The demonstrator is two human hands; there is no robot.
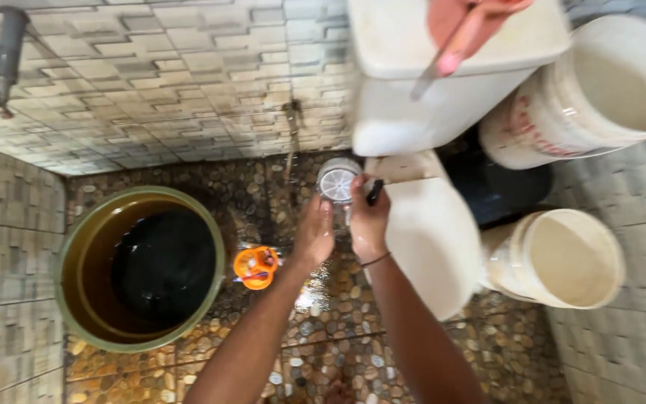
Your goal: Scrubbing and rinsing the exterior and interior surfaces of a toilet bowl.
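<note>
Both my hands meet at the spray head [337,181] (beside the toilet [431,232]): right hand [368,221] clamped on its handle, left hand [315,228] loosely cupped under it.

Olive barrel [69,269], orange cup [256,267]

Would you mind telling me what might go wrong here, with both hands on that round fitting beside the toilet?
The pebble floor looks wet under the left hand and right hand, so slipping seems possible. The round fitting might drop. The orange holder lies close enough to be knocked.
</note>
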